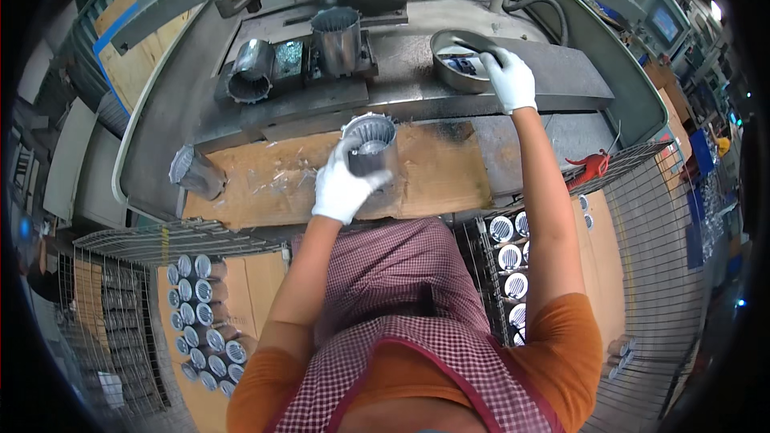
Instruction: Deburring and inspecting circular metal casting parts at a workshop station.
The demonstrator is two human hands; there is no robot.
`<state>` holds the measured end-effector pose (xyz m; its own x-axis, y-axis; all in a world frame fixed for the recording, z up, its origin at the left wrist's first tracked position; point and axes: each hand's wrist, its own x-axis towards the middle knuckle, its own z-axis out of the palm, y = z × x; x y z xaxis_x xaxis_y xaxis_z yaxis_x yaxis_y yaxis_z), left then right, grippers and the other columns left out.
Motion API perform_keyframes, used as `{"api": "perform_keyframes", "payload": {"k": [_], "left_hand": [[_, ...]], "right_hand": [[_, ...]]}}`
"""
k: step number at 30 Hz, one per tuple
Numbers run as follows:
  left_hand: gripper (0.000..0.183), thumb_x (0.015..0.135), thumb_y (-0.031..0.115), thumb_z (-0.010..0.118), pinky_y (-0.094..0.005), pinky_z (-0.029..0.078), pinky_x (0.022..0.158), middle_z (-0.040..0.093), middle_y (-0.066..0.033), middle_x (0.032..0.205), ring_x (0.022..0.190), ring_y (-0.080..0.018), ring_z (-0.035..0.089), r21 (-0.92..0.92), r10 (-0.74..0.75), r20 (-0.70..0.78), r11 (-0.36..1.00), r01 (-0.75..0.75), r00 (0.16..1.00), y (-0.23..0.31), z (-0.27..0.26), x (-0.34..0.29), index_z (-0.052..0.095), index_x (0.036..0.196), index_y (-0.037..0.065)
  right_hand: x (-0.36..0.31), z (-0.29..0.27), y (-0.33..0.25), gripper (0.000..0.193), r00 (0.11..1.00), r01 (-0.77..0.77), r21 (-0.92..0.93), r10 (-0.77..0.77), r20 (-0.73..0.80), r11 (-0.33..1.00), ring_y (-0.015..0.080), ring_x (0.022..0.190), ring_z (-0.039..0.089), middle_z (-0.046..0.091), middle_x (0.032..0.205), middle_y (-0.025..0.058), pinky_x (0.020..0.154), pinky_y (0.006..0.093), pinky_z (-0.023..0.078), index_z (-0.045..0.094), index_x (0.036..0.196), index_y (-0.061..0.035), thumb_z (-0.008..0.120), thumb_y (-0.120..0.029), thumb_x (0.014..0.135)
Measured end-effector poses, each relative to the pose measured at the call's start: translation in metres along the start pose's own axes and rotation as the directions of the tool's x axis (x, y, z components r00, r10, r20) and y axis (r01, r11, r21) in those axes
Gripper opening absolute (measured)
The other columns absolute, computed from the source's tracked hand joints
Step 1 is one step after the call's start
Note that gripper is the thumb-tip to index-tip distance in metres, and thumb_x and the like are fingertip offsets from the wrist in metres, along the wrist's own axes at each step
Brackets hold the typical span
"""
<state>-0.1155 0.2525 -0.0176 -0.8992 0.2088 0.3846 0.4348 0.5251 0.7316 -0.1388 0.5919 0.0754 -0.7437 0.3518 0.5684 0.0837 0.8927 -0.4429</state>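
Observation:
My left hand [343,186], in a white glove, wraps round the near left side of a grey metal cylinder [374,144]. Its open top shows ribbed inner walls, and it stands on the cardboard sheet [273,162]. My right hand [510,82], gloved as well, is closed on a dark grey, elongated object [473,41] over a round metal pan [463,82]; I cannot make out its kind. White and dark matter lies inside the pan. A similar cylinder [197,173] leans at the cardboard's left end.
Behind, one cylinder [337,42] stands on the machine's fixture, and another [251,72] lies tilted beside it. Wire baskets flank me, with several cylinders [204,314] at left and more [516,285] at right. A red-handled tool [592,167] rests by the right basket's edge.

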Motion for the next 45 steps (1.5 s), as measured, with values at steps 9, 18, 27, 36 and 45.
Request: {"api": "perform_keyframes", "payload": {"k": [9, 18, 27, 36, 45], "left_hand": [[0.048, 0.049, 0.039, 0.086, -0.0389, 0.045, 0.072, 0.065, -0.0144, 0.111, 0.082, -0.0265, 0.063, 0.220, 0.519, -0.026, 0.837, -0.502, 0.854, 0.033, -0.016, -0.024, 0.061, 0.080, 0.012], [0.065, 0.045, 0.037, 0.092, -0.0381, 0.046, 0.083, 0.064, -0.0118, 0.108, 0.092, -0.0284, 0.062, -0.303, 0.594, 0.024, 0.771, -0.560, 0.804, 0.093, -0.005, -0.051, 0.056, 0.092, 0.012], [0.097, 0.071, 0.053, 0.077, -0.0450, 0.035, 0.108, 0.049, -0.0214, 0.138, 0.129, -0.0342, 0.046, -0.036, 0.268, 0.446, 0.959, -0.282, 0.854, 0.073, 0.046, -0.040, 0.037, 0.142, 0.000], [0.042, 0.093, 0.038, 0.054, -0.0482, 0.041, 0.096, 0.061, -0.0104, 0.124, 0.120, -0.0342, 0.052, 0.490, 0.457, 0.276, 0.690, -0.533, 0.845, 0.011, 0.084, -0.037, 0.059, 0.125, 0.011], [0.031, 0.094, 0.027, 0.057, -0.0462, 0.044, 0.094, 0.063, -0.0118, 0.117, 0.114, -0.0356, 0.056, 0.502, 0.538, 0.293, 0.617, -0.606, 0.790, 0.015, 0.080, -0.038, 0.061, 0.118, 0.008]], "right_hand": [[-0.053, -0.006, 0.025, 0.058, 0.988, -0.010, -0.352, -0.044, -0.145, 0.936, 0.0404, 0.099, 0.060, 0.064, 0.108, 0.0183, 0.089, 0.0472, 0.047, 0.056, 0.129, -0.0157, 0.064, -0.050, 0.083], [-0.223, -0.040, -0.026, 0.106, 0.768, -0.640, 0.760, -0.066, 0.637, -0.111, 0.0335, 0.134, 0.038, 0.033, 0.151, 0.0131, 0.104, 0.0522, 0.037, 0.022, 0.151, -0.0129, 0.052, -0.079, 0.074], [-0.322, -0.107, 0.073, 0.063, 0.664, -0.443, 0.677, 0.292, 0.688, -0.588, 0.0304, 0.113, 0.056, 0.055, 0.131, 0.0121, 0.084, 0.0493, 0.049, 0.044, 0.138, -0.0096, 0.063, -0.036, 0.084], [-0.394, -0.150, 0.243, 0.062, 0.010, -0.749, 0.659, 0.993, 0.121, -0.073, 0.0276, 0.094, 0.062, 0.063, 0.113, 0.0101, 0.079, 0.0435, 0.052, 0.054, 0.124, -0.0174, 0.074, -0.042, 0.071], [-0.393, -0.107, 0.287, 0.085, 0.021, -0.959, -0.275, 0.947, -0.320, -0.072, 0.0381, 0.115, 0.057, 0.053, 0.126, 0.0204, 0.095, 0.0473, 0.048, 0.043, 0.139, -0.0211, 0.075, -0.054, 0.068]]}}
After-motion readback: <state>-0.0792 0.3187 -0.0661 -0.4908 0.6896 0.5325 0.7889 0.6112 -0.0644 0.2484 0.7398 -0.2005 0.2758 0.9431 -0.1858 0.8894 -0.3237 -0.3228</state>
